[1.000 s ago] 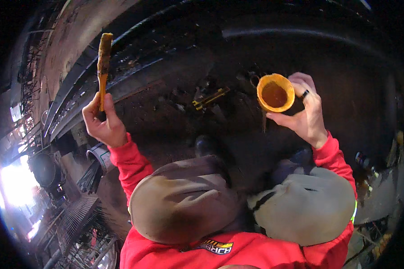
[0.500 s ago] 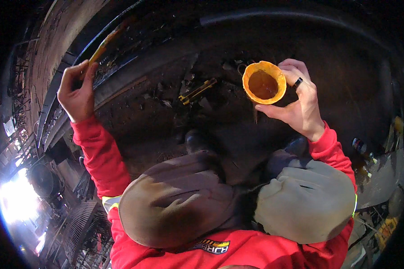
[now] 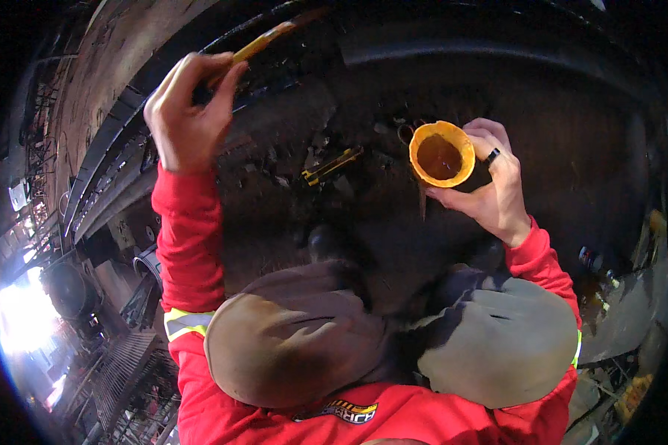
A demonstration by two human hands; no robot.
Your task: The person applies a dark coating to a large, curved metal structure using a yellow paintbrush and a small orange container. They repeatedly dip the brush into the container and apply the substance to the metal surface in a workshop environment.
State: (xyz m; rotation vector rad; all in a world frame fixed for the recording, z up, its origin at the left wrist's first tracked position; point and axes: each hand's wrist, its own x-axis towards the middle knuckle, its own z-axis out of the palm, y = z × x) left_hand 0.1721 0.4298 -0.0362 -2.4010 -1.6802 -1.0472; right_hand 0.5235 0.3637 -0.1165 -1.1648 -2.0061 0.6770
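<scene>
Raised at the upper left, my left hand [image 3: 193,111] pinches the yellow handle of a paintbrush [image 3: 263,42]. The brush points up and right, its brownish tip blurred against a dark metal surface. My right hand [image 3: 493,182], with a dark ring on one finger, is wrapped round an orange-rimmed cup [image 3: 441,127]. The cup's mouth faces me, and brownish-orange liquid [image 3: 439,157] shows inside. Between the hands, lower down, a slim yellow-and-black tool [image 3: 332,166] lies on the dirty ground.
A long dark metal pipe or beam edge [image 3: 438,50] runs across the far side. Metal lengths [image 3: 111,182] curve along the left. Small debris is scattered near the yellow tool. A grey sheet [image 3: 623,319] and a small can-like container [image 3: 590,257] lie at the right.
My left hand has moved up and to the right with the paintbrush. My right hand and the cup have shifted only slightly downward.
</scene>
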